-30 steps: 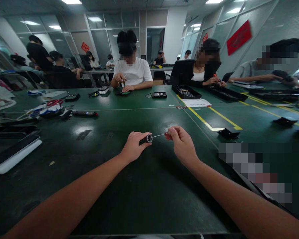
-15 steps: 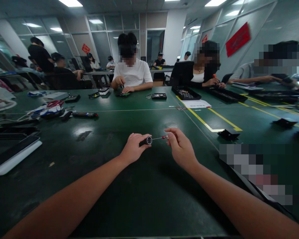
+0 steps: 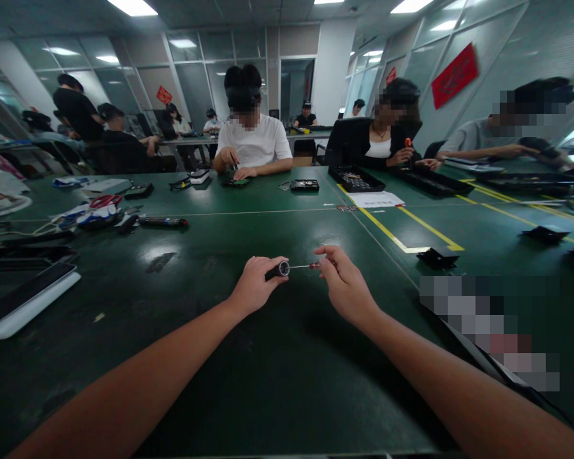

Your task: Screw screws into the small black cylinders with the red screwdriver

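Observation:
My left hand (image 3: 256, 285) is closed around a black screwdriver handle (image 3: 278, 270) with a silver collar, held just above the green table (image 3: 277, 382). A thin metal bit (image 3: 300, 266) with a red band sticks out of the collar to the right. My right hand (image 3: 345, 284) pinches the far end of that bit between thumb and fingers. Both hands hover over the middle of the table, a short gap between them.
A white-edged flat device (image 3: 23, 299) lies at the left. Scissors, cables and a dark pen-like tool (image 3: 162, 221) lie at the far left. Black trays (image 3: 356, 178) and paper (image 3: 375, 198) sit across the table. Yellow tape lines (image 3: 402, 242) and small black parts (image 3: 437, 257) are at the right. Several people work opposite.
My right hand has moved slightly left toward the handle, so the exposed length of the bit looks shorter. My left hand has barely moved.

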A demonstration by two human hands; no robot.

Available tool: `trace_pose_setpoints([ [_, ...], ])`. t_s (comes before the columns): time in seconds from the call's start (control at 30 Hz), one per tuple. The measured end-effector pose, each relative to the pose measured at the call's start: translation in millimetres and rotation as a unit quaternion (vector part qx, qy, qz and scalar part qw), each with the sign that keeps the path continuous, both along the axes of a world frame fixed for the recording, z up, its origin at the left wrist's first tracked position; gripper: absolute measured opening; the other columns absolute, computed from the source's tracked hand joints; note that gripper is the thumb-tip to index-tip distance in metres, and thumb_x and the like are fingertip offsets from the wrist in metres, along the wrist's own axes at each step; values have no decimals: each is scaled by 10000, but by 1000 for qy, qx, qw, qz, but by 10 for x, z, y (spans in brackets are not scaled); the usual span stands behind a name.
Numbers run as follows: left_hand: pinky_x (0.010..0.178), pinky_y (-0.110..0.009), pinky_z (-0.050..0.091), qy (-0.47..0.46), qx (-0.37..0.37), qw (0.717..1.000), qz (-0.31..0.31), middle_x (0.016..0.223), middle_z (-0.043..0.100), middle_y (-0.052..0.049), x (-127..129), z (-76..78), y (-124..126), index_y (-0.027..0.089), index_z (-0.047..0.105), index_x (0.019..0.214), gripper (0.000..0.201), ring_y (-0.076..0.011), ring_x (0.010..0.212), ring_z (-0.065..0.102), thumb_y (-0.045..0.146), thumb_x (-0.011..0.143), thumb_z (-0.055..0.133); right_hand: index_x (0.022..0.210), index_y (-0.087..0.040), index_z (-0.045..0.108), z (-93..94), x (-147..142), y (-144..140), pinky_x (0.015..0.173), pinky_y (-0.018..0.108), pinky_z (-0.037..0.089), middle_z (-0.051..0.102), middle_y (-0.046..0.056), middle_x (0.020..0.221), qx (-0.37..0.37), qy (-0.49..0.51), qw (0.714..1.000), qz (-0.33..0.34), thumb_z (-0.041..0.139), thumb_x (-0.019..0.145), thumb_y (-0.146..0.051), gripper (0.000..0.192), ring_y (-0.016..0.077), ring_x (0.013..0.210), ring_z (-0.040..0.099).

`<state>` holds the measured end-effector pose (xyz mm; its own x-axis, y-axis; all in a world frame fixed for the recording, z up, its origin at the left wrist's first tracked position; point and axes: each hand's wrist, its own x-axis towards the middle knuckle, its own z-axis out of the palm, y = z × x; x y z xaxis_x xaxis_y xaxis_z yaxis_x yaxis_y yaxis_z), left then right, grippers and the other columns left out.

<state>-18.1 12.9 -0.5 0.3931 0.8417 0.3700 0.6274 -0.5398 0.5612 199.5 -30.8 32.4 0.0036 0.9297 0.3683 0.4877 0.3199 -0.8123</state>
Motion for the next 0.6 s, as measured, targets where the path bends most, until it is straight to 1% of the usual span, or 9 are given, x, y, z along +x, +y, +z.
trace_pose_setpoints([
  [0.1,988,-461,430,2,2,1000,-2,1131,702,-30,1,1,-2,294,646,1263,355,-252,1085,594,288,911,684,1094,-242,613,-2,5,6,676,339,448,679,28,827,-10,11,1000,14,426,991,-406,270,208,726,623],
  [0.17,986,-455,427,3,4,1000,-4,1122,706,-28,6,6,-5,285,650,1256,351,-246,1073,596,282,907,692,1022,-241,645,13,1,4,670,342,442,669,30,800,-9,-2,1000,9,388,1007,-459,337,207,712,617],
  [0.2,985,-454,426,4,5,1000,-5,1114,708,-28,8,7,-5,280,654,1248,349,-245,1065,598,279,902,699,1014,-242,653,20,-1,3,666,345,439,667,32,797,-8,-12,1000,4,374,1011,-472,361,207,704,615],
  [0.3,976,-452,426,7,6,1000,-8,1095,711,-29,7,-4,3,274,659,1238,351,-243,1045,601,281,891,715,1128,-240,605,9,-1,4,666,350,443,662,29,814,-12,-14,1000,-1,406,1001,-433,305,208,702,612],
  [0.37,972,-451,429,5,7,1000,-9,1104,708,-29,2,-17,12,281,653,1249,360,-243,1048,600,288,894,711,1174,-233,539,-19,2,13,700,355,462,656,31,854,-9,16,1000,7,457,978,-395,268,211,759,624],
  [0.43,978,-455,431,2,8,1000,-6,1123,704,-30,-3,-24,17,291,646,1260,365,-246,1065,599,293,900,703,1136,-229,514,-43,2,25,743,361,479,649,37,891,-1,58,998,11,504,950,-381,239,210,809,626],
  [0.53,1006,-482,424,7,1,1000,-2,1135,705,-37,2,-3,3,290,641,1265,363,-255,1082,599,302,906,693,1020,-224,547,-51,-8,54,755,363,494,652,37,875,-8,108,994,18,566,918,-408,211,196,780,617],
  [0.6,1060,-527,387,17,1,1000,-1,1143,705,-38,14,33,-22,288,636,1270,364,-257,1095,598,301,910,687,961,-216,585,-51,-10,91,755,366,508,652,34,830,-22,153,988,13,597,904,-448,240,190,751,615],
])
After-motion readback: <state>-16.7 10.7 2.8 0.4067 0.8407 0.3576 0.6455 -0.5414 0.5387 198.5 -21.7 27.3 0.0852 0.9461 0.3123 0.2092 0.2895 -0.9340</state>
